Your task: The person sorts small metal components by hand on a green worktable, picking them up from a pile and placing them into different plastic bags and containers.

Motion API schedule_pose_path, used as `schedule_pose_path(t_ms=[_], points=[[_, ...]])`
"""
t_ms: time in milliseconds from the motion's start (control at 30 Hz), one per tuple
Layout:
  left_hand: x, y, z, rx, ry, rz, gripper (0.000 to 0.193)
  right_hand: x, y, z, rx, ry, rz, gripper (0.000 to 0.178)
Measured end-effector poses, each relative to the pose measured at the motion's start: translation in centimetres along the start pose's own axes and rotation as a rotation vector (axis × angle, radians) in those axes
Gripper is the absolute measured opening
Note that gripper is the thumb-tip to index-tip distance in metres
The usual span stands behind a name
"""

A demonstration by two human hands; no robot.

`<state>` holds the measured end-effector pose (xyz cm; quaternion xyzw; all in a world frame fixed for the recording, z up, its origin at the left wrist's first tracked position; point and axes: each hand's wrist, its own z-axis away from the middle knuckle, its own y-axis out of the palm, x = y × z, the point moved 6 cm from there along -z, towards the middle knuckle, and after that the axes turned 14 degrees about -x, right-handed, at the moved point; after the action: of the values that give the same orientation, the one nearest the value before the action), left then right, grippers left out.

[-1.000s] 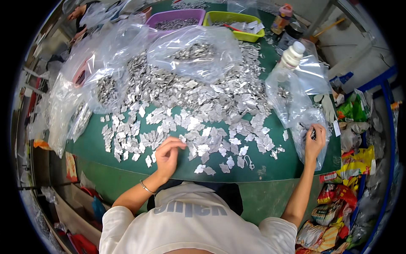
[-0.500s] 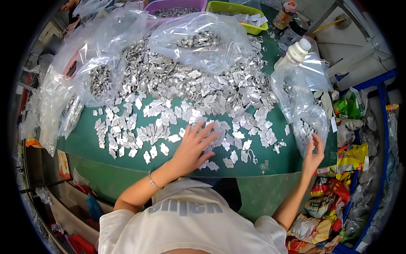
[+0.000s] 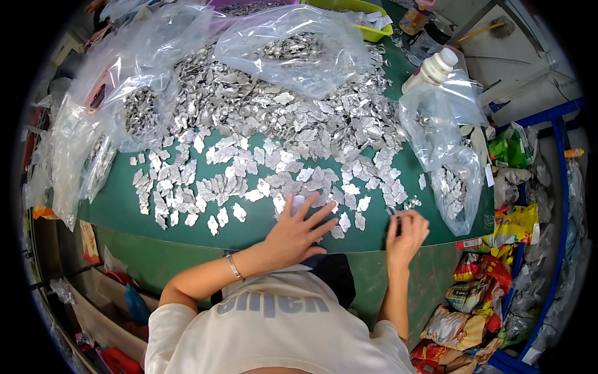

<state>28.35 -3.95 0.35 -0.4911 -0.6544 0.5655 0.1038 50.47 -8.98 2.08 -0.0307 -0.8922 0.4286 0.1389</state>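
A large heap of flat silver metal pieces (image 3: 299, 124) covers the middle of the green table (image 3: 112, 206), with loose ones scattered toward me. My left hand (image 3: 298, 229) lies palm down with fingers spread, touching the nearest pieces. Close to the table's front edge, my right hand (image 3: 406, 237) has its fingers curled in a pinch. A small grey bit shows at its fingertips, too little to name. Just beyond that hand lie a few tiny shiny pieces (image 3: 412, 202). To its right rests a clear plastic bag (image 3: 458, 215) with metal pieces inside.
Another open clear bag (image 3: 349, 56) sits on the heap, and more bags (image 3: 134, 81) stand at the left. Purple (image 3: 218, 22) and lime-green (image 3: 374, 32) tubs are at the back. A white bottle (image 3: 433, 71) stands at right, near a blue rack (image 3: 564, 187) and colourful packets (image 3: 461, 327).
My right hand has moved left from the clear bag to the table's front edge. A hooked silver piece there no longer shows. My left hand has shifted slightly right and nearer to me.
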Motion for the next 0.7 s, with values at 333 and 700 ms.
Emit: schedule_pose_path(t_ms=[333, 700], points=[[1.8, -1.7, 3.2, -0.094, -0.099, 0.009, 0.042, 9.2, 3.6, 2.3, 0.390, -0.116, -0.346, 0.066], [1.2, 6.7, 12.9, 0.336, -1.424, 2.223, 0.045, 12.9, 5.2, 1.8, 0.417, -0.221, -0.482, 0.059]])
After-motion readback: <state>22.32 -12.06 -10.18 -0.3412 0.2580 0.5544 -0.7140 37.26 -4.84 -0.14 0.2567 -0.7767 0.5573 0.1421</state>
